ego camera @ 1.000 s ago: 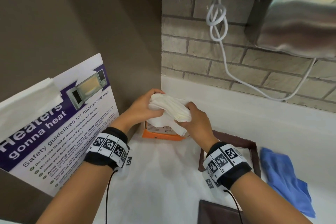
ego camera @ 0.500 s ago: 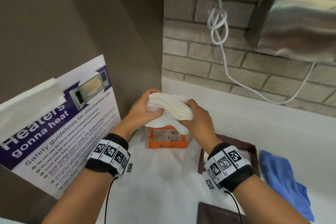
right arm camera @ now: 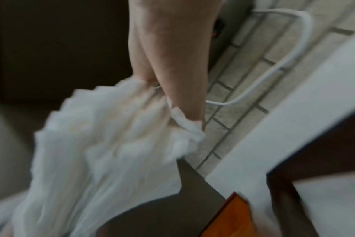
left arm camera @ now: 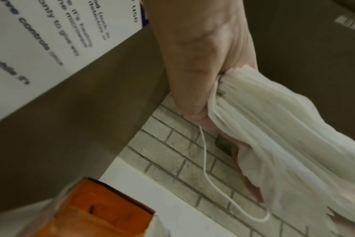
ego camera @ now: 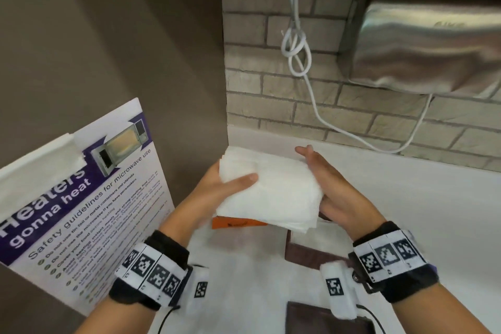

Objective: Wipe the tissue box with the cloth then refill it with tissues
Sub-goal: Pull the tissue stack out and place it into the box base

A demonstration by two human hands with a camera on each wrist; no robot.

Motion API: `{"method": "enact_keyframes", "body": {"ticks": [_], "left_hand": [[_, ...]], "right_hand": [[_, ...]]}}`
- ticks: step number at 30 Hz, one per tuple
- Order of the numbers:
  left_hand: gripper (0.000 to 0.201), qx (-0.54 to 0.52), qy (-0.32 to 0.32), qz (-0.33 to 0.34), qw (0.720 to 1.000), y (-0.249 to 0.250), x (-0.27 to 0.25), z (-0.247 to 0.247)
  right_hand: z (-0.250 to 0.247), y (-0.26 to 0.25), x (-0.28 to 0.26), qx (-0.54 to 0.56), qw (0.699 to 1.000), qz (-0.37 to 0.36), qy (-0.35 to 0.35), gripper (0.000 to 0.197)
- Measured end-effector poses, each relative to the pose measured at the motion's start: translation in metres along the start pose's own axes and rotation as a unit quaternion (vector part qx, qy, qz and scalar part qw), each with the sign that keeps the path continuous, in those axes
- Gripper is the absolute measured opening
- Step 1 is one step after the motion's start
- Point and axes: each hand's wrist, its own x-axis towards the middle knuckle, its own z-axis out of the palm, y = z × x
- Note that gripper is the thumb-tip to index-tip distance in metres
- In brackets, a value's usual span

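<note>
A flat stack of white tissues [ego camera: 271, 190] is held up between both hands above the counter corner. My left hand [ego camera: 233, 184] grips its left end, thumb on top and fingers hidden beneath. The left wrist view shows those layered tissues [left arm camera: 274, 136] clamped in the hand. My right hand [ego camera: 322, 179] holds the right end, its fingers straight along the edge. The right wrist view is blurred, with the tissues [right arm camera: 101, 144] hanging from that hand. An orange tissue pack [ego camera: 238, 222] lies just under the stack. The dark brown tissue box [ego camera: 306, 252] stands below my right wrist.
A microwave safety poster [ego camera: 81, 211] leans on the left wall. A white cable [ego camera: 295, 51] hangs down the brick wall to a steel hand dryer [ego camera: 428, 43] at upper right. A second dark brown piece [ego camera: 320, 317] lies at the counter's [ego camera: 406, 198] near edge.
The bunched wad of tissues has been lifted and spread into a flat stack between the hands. The right fingers have straightened. The blue cloth has left the view.
</note>
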Motion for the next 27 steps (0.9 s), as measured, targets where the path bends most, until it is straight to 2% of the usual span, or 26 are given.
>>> {"method": "enact_keyframes", "body": {"ticks": [1,3,4,6,8,9,10,12,14,17,19,21,23,24,27], "left_hand": [[0.057,-0.019,-0.009,-0.003,1.000,0.001,-0.003,0.005],[0.056,-0.058,-0.026,-0.006,0.998,0.002,-0.010,0.015],[0.053,-0.076,-0.033,-0.010,0.997,0.002,-0.014,0.020],[0.048,-0.100,-0.044,-0.023,0.994,0.000,-0.019,0.030],[0.047,-0.109,-0.038,-0.040,0.992,-0.004,-0.023,0.038],[0.049,-0.111,-0.028,-0.047,0.992,-0.008,-0.023,0.040],[0.051,-0.113,-0.018,-0.055,0.992,-0.012,-0.023,0.041],[0.050,-0.119,-0.006,-0.073,0.990,-0.019,-0.024,0.044],[0.040,-0.128,0.009,-0.084,0.988,-0.024,-0.026,0.048],[0.012,-0.157,0.031,-0.086,0.983,-0.030,-0.032,0.058],[0.020,-0.172,0.017,-0.098,0.980,-0.035,-0.037,0.066],[0.031,-0.176,0.024,-0.097,0.979,-0.041,-0.039,0.074],[0.032,-0.177,0.050,-0.078,0.980,-0.047,-0.039,0.080],[0.030,-0.179,0.060,-0.067,0.980,-0.049,-0.038,0.082],[0.024,-0.195,0.073,-0.050,0.977,-0.055,-0.038,0.086]], "right_hand": [[-0.007,0.004,-0.003,0.108,0.994,0.028,0.000,0.061],[-0.024,0.018,-0.009,0.274,0.957,0.081,-0.045,0.066],[-0.028,0.025,-0.018,0.310,0.944,0.094,-0.063,0.061],[-0.033,0.040,-0.033,0.353,0.928,0.070,-0.094,0.042],[-0.033,0.045,-0.048,0.382,0.920,0.050,-0.070,0.043],[-0.034,0.044,-0.052,0.379,0.923,0.046,-0.043,0.037],[-0.034,0.041,-0.055,0.369,0.928,0.045,-0.025,0.043],[-0.037,0.032,-0.060,0.329,0.943,0.055,0.014,0.069],[-0.039,0.025,-0.069,0.321,0.946,0.048,0.019,0.073],[-0.038,0.031,-0.076,0.247,0.968,-0.013,0.045,0.046],[-0.036,0.037,-0.074,0.166,0.976,-0.066,0.123,0.042],[-0.031,0.037,-0.076,0.076,0.973,-0.105,0.190,0.028],[-0.029,0.038,-0.077,0.022,0.971,-0.114,0.210,0.010],[-0.028,0.037,-0.079,0.015,0.972,-0.114,0.207,0.007],[-0.028,0.036,-0.086,-0.005,0.982,-0.100,0.157,0.053]]}}
